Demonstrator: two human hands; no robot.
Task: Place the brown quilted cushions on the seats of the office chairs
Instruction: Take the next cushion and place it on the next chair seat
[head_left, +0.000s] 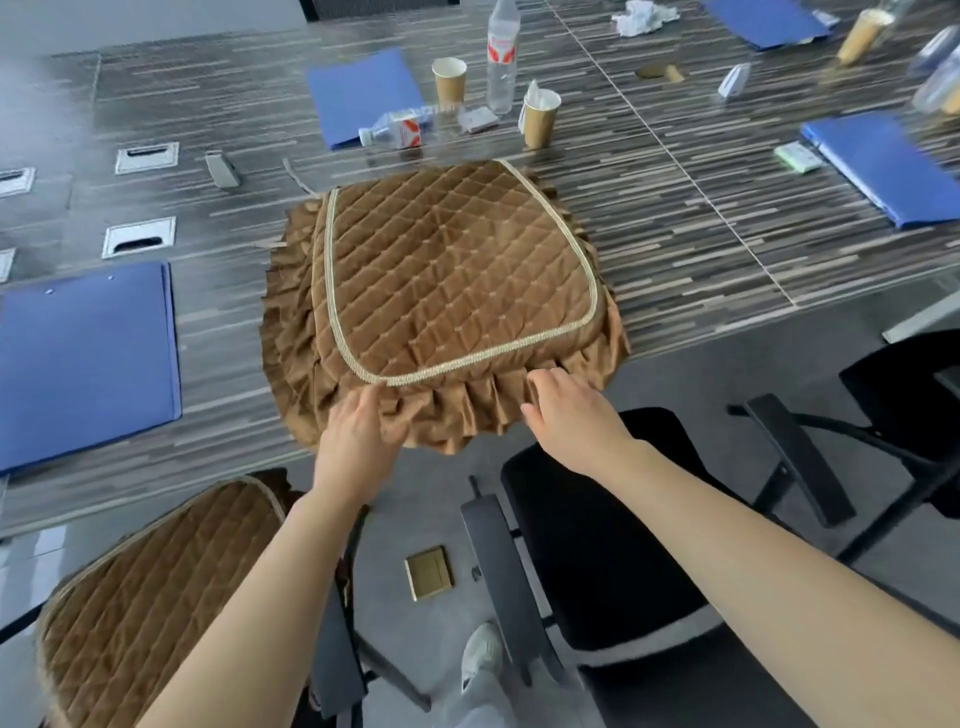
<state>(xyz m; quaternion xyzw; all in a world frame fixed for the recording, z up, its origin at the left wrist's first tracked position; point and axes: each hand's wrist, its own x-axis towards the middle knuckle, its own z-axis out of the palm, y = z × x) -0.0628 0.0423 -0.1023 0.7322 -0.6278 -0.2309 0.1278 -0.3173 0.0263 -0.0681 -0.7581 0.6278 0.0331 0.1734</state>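
Now both hands, left hand and right hand, pinching the frill of the cushion on the table. Could knock the cups at 12 o'clock, or miss the bare chair at 5 o'clock.

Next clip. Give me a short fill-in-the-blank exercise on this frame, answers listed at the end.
1. The cushion that both hands grip by its ruffled edge lies on the ____.
2. The chair under the right hand has a bare seat coloured ____.
3. The chair under the left hand already carries a quilted ____.
4. The folders on the table are coloured ____.

Answers: table; black; cushion; blue
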